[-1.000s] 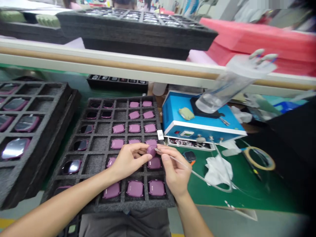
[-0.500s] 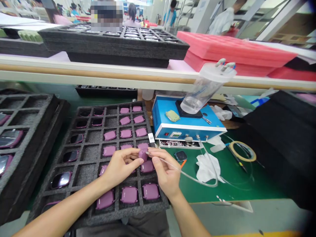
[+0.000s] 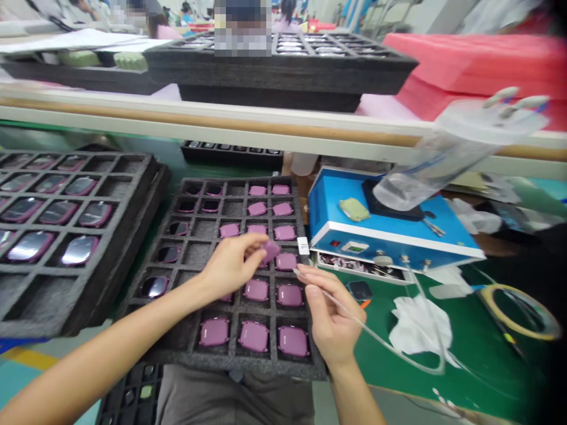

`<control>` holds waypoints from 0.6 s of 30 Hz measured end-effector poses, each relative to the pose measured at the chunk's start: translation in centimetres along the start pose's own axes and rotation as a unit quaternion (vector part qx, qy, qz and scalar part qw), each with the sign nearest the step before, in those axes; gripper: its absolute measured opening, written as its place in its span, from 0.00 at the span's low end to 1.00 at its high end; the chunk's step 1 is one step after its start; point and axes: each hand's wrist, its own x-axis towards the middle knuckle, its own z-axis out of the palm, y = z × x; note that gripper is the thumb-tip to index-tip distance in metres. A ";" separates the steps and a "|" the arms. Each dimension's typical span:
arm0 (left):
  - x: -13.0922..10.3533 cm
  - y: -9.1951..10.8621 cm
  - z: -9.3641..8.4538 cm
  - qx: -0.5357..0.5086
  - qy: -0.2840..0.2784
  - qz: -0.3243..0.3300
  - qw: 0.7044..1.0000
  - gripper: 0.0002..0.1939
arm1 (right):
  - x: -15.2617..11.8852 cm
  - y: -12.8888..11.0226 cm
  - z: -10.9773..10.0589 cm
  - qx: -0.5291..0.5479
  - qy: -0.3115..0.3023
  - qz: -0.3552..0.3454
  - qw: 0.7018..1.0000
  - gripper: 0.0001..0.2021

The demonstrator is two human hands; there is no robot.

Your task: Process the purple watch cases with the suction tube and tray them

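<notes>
My left hand (image 3: pixel 234 260) is closed on a purple smartwatch case (image 3: pixel 269 252), pinched between thumb and fingers above the foam tray (image 3: pixel 305 370). To its right, my right hand (image 3: pixel 334 310) grips a thin clear tube (image 3: pixel 354 319) near its end. The tube's tip (image 3: pixel 297 272) points at the left, apart from the held case. Beneath both hands, the dark grey tray carries purple watch cases (image 3: pixel 254 336) in its right columns. Watches with dark screens (image 3: pixel 155 287) lie in its left column. Part of the tray's middle is hidden by my left hand and forearm.
A blue dispenser box (image 3: pixel 398 242) with a tilted clear cylinder (image 3: pixel 425 159) stands behind right. White tissue (image 3: pixel 419 324) and a tape roll (image 3: pixel 518 310) lie on the green mat. Another watch tray (image 3: pixel 110 230) sits left. A shelf (image 3: pixel 266 127) crosses behind, and people are beyond.
The two hands have moved apart. The watch case in my left hand has come away from the tube tip in my right hand. The camera has turned left.
</notes>
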 end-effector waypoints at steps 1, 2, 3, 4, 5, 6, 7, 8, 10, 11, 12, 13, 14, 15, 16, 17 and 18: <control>1.3 -0.7 -0.8 0.067 0.034 0.002 0.997 0.18 | -0.2 0.1 -0.1 0.000 0.002 0.003 1.000 0.08; 2.7 -1.6 -1.7 0.137 0.062 0.001 0.989 0.19 | -0.4 0.2 -0.1 0.000 0.002 0.005 1.000 0.08; 4.2 -2.5 -2.5 0.199 0.076 -0.010 0.977 0.20 | -0.5 0.2 -0.1 -0.001 0.002 0.006 1.000 0.08; 5.7 -3.5 -3.2 0.222 0.076 -0.024 0.972 0.20 | -0.6 0.2 -0.2 -0.003 0.002 0.009 1.000 0.07; 7.0 -4.3 -3.8 0.237 0.070 -0.035 0.968 0.20 | -0.6 0.2 -0.2 -0.006 0.003 0.012 1.000 0.07; 8.1 -5.1 -4.3 0.249 0.060 -0.045 0.966 0.20 | -0.6 0.2 -0.2 -0.008 0.004 0.016 1.000 0.06; 8.9 -5.6 -4.7 0.254 0.049 -0.049 0.965 0.20 | -0.6 0.2 -0.2 -0.010 0.005 0.019 1.000 0.06; 9.4 -6.1 -5.0 0.263 0.040 -0.049 0.963 0.19 | -0.6 0.3 -0.2 -0.012 0.006 0.022 1.000 0.06; 9.3 -6.6 -5.7 0.285 0.039 -0.044 0.957 0.20 | -0.6 0.3 -0.2 -0.013 0.005 0.021 1.000 0.06; 8.9 -6.7 -6.1 0.300 0.047 -0.044 0.952 0.21 | -0.6 0.3 -0.2 -0.012 0.004 0.019 1.000 0.06; 8.4 -6.8 -6.6 0.316 0.057 -0.049 0.946 0.22 | -0.6 0.2 -0.2 -0.010 0.002 0.018 1.000 0.06; 7.7 -7.0 -7.1 0.334 0.064 -0.059 0.939 0.22 | -0.6 0.2 -0.3 -0.008 0.000 0.016 1.000 0.07; 7.1 -7.1 -7.7 0.352 0.067 -0.071 0.931 0.21 | -0.5 0.2 -0.3 -0.005 -0.002 0.015 1.000 0.07; 6.6 -7.3 -8.1 0.367 0.064 -0.084 0.924 0.20 | -0.5 0.1 -0.3 -0.003 -0.003 0.014 1.000 0.07; 6.2 -7.4 -8.4 0.380 0.059 -0.094 0.918 0.19 | -0.5 0.1 -0.3 -0.001 -0.003 0.015 1.000 0.07; 5.9 -7.6 -8.6 0.390 0.053 -0.099 0.914 0.18 | -0.5 0.0 -0.3 0.000 -0.002 0.016 1.000 0.07; 5.8 -7.7 -8.6 0.397 0.048 -0.101 0.911 0.18 | -0.5 0.0 -0.2 0.000 -0.001 0.017 1.000 0.07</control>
